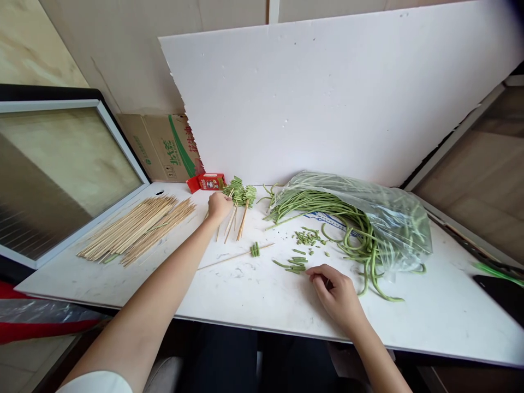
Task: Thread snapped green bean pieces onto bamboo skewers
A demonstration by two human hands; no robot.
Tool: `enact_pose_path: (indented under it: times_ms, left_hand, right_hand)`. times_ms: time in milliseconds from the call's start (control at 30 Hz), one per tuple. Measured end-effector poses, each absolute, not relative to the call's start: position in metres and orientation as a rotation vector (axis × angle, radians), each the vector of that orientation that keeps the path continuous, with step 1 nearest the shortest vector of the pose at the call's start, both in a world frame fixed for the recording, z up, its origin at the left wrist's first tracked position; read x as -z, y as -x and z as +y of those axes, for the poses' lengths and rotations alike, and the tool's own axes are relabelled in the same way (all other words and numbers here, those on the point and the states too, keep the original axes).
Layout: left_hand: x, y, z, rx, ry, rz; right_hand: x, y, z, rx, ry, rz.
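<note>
My left hand (220,207) reaches to the back of the table, its fingers closed on a bamboo skewer beside a pile of skewered green bean pieces (244,195). The bare ends of those skewers point toward me. In front of it lies a single skewer (225,261) with a few short bean pieces (255,249) threaded side by side. My right hand (336,297) rests on the table with curled fingers, its fingertips beside several loose cut bean pieces (296,265). What its fingers hold, if anything, is hidden.
Many bare bamboo skewers (131,226) lie on the left. Long green beans (327,204) spill from a clear plastic bag (403,224) at right. Small bean scraps (308,237) lie before it. A red box (212,181), a cardboard box (161,147) and a white board (307,98) stand behind.
</note>
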State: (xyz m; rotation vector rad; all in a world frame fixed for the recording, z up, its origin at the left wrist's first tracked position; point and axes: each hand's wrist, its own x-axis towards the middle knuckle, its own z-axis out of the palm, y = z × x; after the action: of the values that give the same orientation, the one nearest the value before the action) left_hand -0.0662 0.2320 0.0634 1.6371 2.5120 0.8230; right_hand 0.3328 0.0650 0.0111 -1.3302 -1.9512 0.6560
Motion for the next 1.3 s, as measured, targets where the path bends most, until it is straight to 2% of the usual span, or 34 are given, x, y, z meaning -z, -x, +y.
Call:
enact_pose_path:
  times_ms: [433,1300]
  left_hand:
    - [-0.06,0.05,0.228,-0.688,-1.558,2.572]
    - [-0.056,0.075,0.213,-0.743,-1.525,2.653]
  right_hand:
    - [-0.015,-0.331,0.064,-0.674,1.321,-1.938]
    - [-0.014,-0.331,0.064,-0.666,1.326,-1.95]
